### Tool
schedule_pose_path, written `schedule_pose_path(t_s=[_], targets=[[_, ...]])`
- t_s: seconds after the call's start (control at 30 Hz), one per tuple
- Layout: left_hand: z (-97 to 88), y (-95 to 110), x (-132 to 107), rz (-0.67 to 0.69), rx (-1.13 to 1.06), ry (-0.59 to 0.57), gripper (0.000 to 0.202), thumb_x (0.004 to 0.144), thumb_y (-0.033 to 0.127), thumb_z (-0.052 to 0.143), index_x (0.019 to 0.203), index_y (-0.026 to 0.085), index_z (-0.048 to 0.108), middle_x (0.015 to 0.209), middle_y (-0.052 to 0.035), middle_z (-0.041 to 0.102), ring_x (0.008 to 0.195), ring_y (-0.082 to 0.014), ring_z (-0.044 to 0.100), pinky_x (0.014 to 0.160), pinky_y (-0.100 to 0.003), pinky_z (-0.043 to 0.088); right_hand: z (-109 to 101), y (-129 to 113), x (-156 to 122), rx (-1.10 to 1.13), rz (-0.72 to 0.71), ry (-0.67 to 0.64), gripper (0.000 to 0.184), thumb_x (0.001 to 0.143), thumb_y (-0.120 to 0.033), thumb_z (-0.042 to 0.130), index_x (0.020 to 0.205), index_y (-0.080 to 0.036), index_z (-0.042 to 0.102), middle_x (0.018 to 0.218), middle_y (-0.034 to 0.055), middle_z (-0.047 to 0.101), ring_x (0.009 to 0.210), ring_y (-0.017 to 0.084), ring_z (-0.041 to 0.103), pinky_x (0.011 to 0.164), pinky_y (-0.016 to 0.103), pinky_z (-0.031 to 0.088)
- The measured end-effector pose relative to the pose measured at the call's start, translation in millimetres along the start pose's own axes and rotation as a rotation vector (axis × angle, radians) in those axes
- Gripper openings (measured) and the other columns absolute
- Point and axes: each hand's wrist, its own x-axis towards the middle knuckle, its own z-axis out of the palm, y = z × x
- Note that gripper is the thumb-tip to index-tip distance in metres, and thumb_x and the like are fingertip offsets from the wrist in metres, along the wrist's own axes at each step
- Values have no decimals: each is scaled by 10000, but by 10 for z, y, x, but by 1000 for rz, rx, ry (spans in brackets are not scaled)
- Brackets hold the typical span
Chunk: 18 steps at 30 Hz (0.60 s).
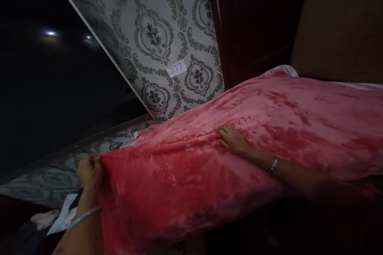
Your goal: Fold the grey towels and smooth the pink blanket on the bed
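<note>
A plush red and pink blanket spreads across the view from lower left to right, its near side hanging down. At its left end, my left hand is closed on the blanket's edge, with a bangle on that wrist. My right hand rests palm down on top of the blanket near the middle, fingers stretched out and slightly bent. A thin silvery bracelet circles my right wrist. Pale trim shows along the far edge. Whatever lies beneath the blanket is hidden.
Behind the blanket stands a wall with patterned wallpaper and a paper label reading 277. A large dark glossy panel leans in at left. A dark red wooden door or panel is at back right. Cloths and papers lie lower left.
</note>
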Motion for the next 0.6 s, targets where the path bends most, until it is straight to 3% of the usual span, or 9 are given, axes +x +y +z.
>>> schedule_pose_path(t_s=[0.07, 0.23, 0.4, 0.5, 0.6], targets=[[6, -4, 6, -15, 27, -6, 92, 725, 335, 480, 676, 264, 447, 612, -7, 443, 762, -284, 558, 770, -420, 493, 9, 19, -21, 31, -48, -14, 232, 956, -269, 534, 1117, -157, 659, 1192, 153, 652, 1106, 277, 552, 987, 430, 395], [33, -72, 26, 57, 6, 5, 104, 731, 352, 465, 683, 262, 445, 659, -27, 474, 745, -285, 550, 803, -481, 501, 51, 66, -22, 52, -19, -90, 285, 952, -247, 558, 1211, -171, 650, 1224, 141, 654, 1132, 265, 554, 970, 417, 402], [80, -156, 48, 97, -43, 13, 134, 766, 370, 473, 698, 255, 466, 649, -23, 446, 718, -274, 527, 782, -481, 501, 78, 59, 32, 11, -22, -171, 187, 946, -205, 540, 1000, -175, 716, 1090, 127, 692, 1031, 252, 592, 888, 390, 425], [73, -156, 21, 110, -54, 25, 120, 779, 342, 466, 701, 253, 446, 664, -27, 445, 741, -270, 527, 797, -462, 488, 75, 65, 38, -20, -15, -114, 236, 942, -152, 476, 867, -172, 699, 947, 115, 706, 913, 238, 619, 817, 360, 448], [31, -128, -37, 134, -53, 4, 109, 787, 332, 455, 718, 251, 431, 722, -41, 472, 797, -270, 534, 835, -448, 476, 6, 108, 48, -31, 21, 12, 285, 945, -136, 415, 874, -170, 689, 891, 119, 712, 847, 234, 640, 789, 343, 477]])
